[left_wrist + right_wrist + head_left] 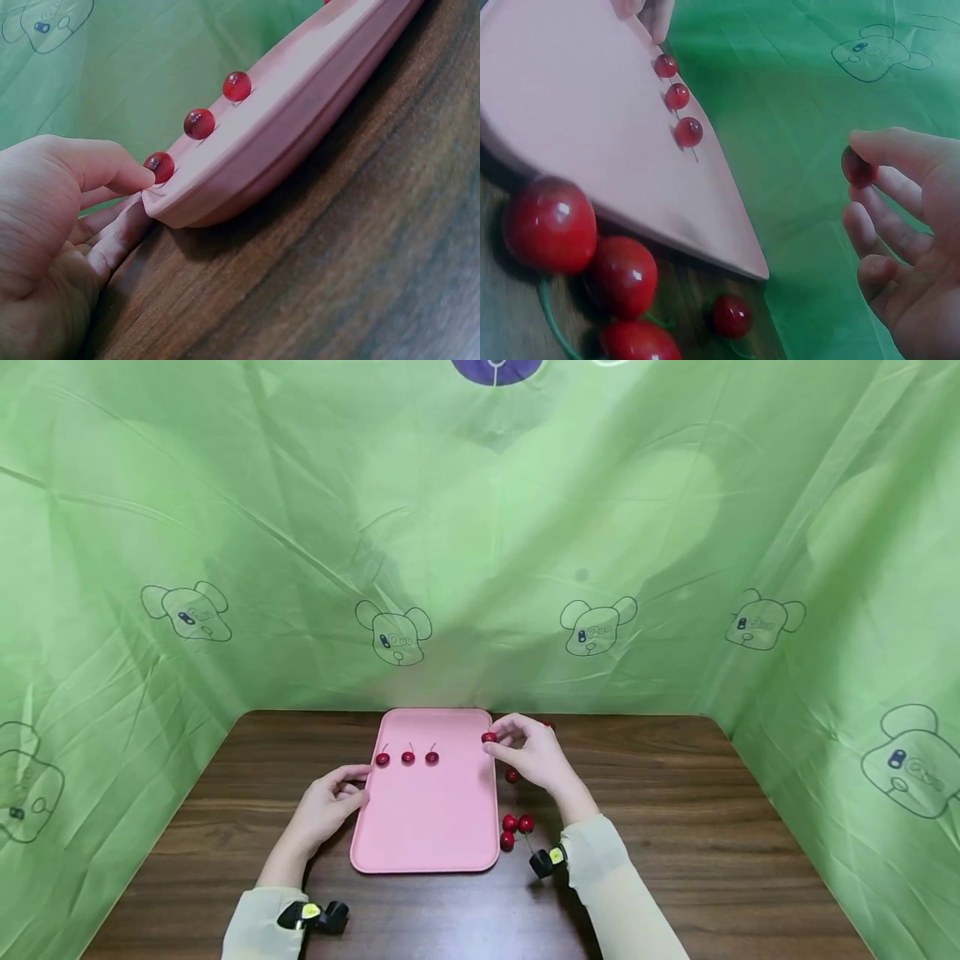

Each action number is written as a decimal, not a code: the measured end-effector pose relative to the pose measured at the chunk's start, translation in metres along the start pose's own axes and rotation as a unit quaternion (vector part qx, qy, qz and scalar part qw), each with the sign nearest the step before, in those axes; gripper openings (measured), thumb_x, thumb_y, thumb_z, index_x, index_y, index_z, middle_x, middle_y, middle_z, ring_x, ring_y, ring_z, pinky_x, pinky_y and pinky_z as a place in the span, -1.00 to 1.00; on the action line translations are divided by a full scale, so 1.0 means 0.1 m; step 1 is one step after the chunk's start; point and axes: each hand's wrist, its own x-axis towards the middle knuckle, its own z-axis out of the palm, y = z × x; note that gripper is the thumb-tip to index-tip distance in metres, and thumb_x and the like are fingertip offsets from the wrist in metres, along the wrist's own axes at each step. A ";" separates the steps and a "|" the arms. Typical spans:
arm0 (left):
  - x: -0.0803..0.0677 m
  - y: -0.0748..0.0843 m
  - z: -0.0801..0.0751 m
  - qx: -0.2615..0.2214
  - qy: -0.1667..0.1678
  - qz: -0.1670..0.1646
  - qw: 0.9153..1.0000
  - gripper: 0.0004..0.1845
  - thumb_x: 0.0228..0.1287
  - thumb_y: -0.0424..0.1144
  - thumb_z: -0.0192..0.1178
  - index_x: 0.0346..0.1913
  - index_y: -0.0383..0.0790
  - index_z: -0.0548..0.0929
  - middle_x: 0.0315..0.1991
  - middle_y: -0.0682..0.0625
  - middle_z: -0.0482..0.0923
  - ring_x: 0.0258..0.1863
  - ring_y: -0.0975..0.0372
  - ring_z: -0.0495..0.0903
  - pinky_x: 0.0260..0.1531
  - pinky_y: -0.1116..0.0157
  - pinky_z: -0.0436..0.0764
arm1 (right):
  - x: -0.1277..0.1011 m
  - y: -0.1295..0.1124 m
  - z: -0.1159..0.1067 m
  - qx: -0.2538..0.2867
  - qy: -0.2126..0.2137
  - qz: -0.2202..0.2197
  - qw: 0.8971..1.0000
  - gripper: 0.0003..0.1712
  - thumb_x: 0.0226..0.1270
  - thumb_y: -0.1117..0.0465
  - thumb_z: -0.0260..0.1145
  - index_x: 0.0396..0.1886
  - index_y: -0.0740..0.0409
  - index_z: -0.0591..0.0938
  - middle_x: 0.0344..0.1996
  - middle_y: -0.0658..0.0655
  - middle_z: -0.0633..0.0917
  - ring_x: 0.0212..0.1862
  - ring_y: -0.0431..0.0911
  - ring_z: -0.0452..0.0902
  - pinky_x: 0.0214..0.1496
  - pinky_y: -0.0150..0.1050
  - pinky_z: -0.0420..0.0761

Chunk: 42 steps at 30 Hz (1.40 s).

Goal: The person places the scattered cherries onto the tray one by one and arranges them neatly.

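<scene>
A pink tray point(427, 827) lies on the wooden table, with three red cherries point(407, 757) in a row near its far left. My left hand point(330, 802) pinches the tray's left rim point(161, 202) between thumb and fingers, close to the leftmost cherry point(159, 166). My right hand point(528, 752) is lifted over the tray's right edge and pinches one cherry point(489, 737) at its fingertips; the right wrist view shows this cherry point(857, 166) held in the air.
Several loose cherries point(516, 828) lie on the table right of the tray, beneath my right wrist; one more point(512, 775) sits under the hand. Green cloth walls point(480, 543) close in the back and both sides.
</scene>
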 end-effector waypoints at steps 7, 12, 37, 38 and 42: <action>0.01 -0.02 -0.01 -0.003 -0.003 0.003 1.000 -0.52 0.45 -0.41 0.41 0.38 -0.37 0.65 0.17 -0.29 0.69 -0.17 0.22 0.69 -0.19 0.39 0.68 | 0.07 -0.08 0.11 0.003 0.014 0.006 1.000 -0.71 0.38 0.07 0.63 -0.01 0.00 0.78 -0.19 -0.05 0.81 -0.14 -0.10 0.71 -0.09 -0.19 0.68; 0.03 -0.02 -0.02 0.005 -0.001 -0.003 1.000 -0.53 0.45 -0.41 0.40 0.37 -0.32 0.67 0.16 -0.27 0.70 -0.17 0.23 0.69 -0.18 0.39 0.69 | 0.12 -0.09 0.19 0.002 0.019 0.011 1.000 -0.70 0.38 0.06 0.64 0.00 0.00 0.78 -0.22 -0.04 0.81 -0.15 -0.11 0.70 -0.15 -0.19 0.69; 0.02 0.04 0.03 0.001 0.007 -0.004 1.000 -0.53 0.45 -0.49 0.35 0.38 -0.40 0.64 0.14 -0.33 0.69 -0.21 0.19 0.68 -0.23 0.42 0.64 | 0.30 0.22 0.56 -0.049 -0.027 0.026 0.998 -0.80 0.40 0.21 0.57 -0.03 0.09 0.80 -0.19 0.00 0.81 -0.17 -0.17 0.70 -0.04 -0.19 0.70; 0.03 0.02 0.02 0.002 0.007 -0.005 1.000 -0.53 0.45 -0.49 0.36 0.38 -0.40 0.65 0.14 -0.33 0.69 -0.21 0.19 0.69 -0.23 0.42 0.65 | 0.30 0.23 0.57 -0.051 -0.030 0.025 0.998 -0.79 0.40 0.21 0.57 -0.02 0.11 0.80 -0.19 0.01 0.80 -0.17 -0.16 0.69 -0.03 -0.18 0.70; 0.04 -0.03 0.02 0.003 0.007 -0.001 1.000 -0.53 0.45 -0.49 0.36 0.38 -0.40 0.64 0.14 -0.32 0.69 -0.22 0.21 0.69 -0.23 0.42 0.65 | 0.31 0.28 0.60 -0.063 -0.047 0.021 0.997 -0.74 0.41 0.17 0.57 0.01 0.14 0.79 -0.17 0.02 0.80 -0.14 -0.14 0.69 0.03 -0.16 0.69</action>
